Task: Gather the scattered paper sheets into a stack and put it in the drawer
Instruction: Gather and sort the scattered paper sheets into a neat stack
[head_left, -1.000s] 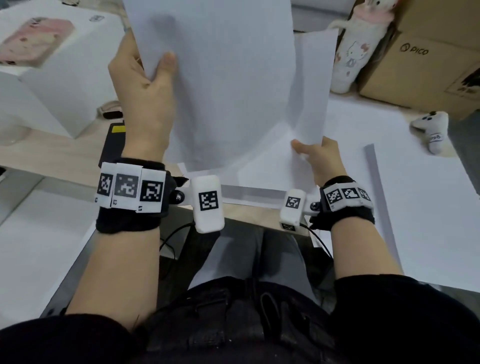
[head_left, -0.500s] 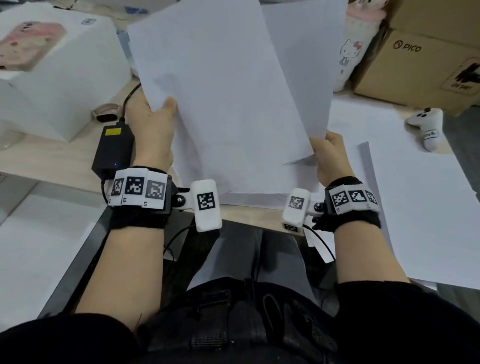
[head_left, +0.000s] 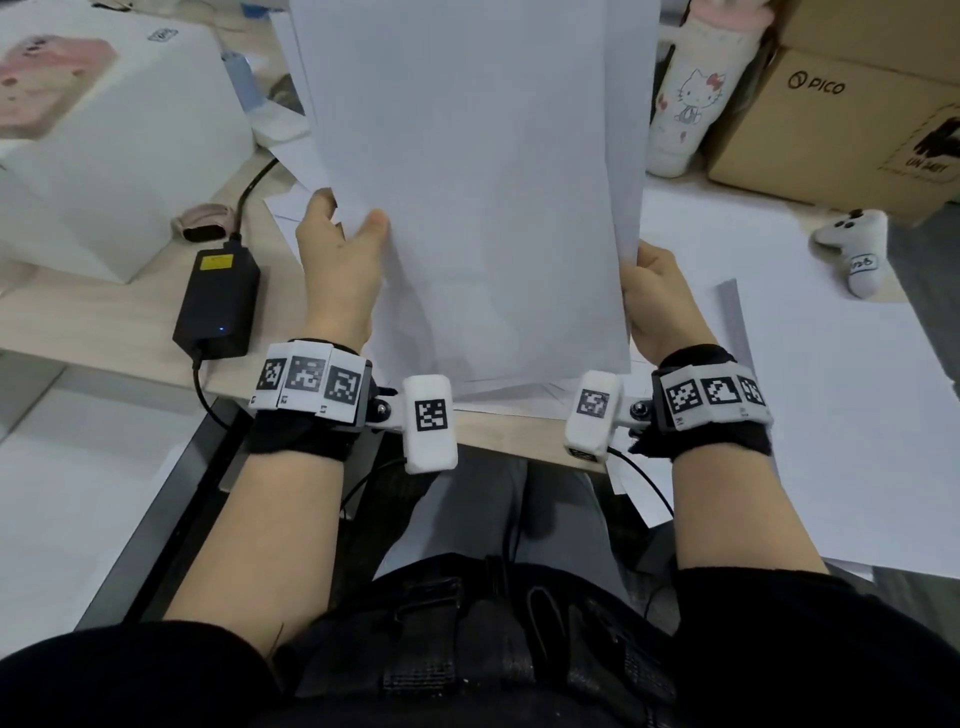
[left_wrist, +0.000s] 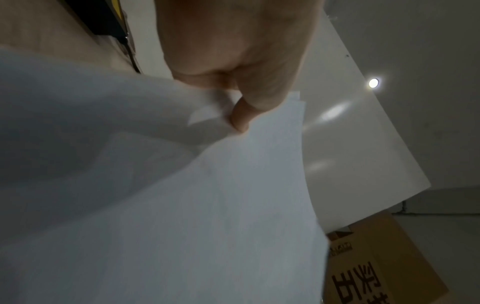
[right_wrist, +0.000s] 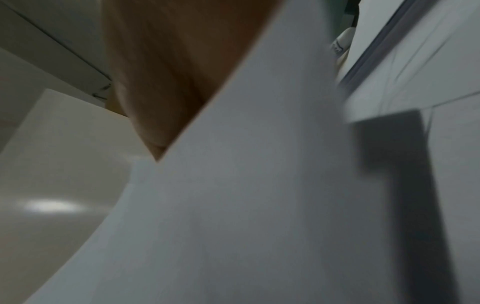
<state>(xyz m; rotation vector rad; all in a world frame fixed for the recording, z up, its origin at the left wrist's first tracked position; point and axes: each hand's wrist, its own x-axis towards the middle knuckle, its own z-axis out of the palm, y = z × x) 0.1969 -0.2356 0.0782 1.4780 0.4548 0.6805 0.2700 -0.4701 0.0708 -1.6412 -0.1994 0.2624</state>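
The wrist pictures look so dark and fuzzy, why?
Left wrist view: the paper sheets fill it close up, dim and soft, with glare spots on a white surface behind. Right wrist view: smeared blur, paper nearly against the lens. Head view: bright and sharp, edges bent by the wide lens.

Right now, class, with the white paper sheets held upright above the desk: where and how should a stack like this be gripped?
Grip the upright white paper sheets by their two long side edges near the bottom, one hand from each side, as the left hand and right hand do. Thin, floppy sheets probably stay squared and steadier when pinched low at both edges.
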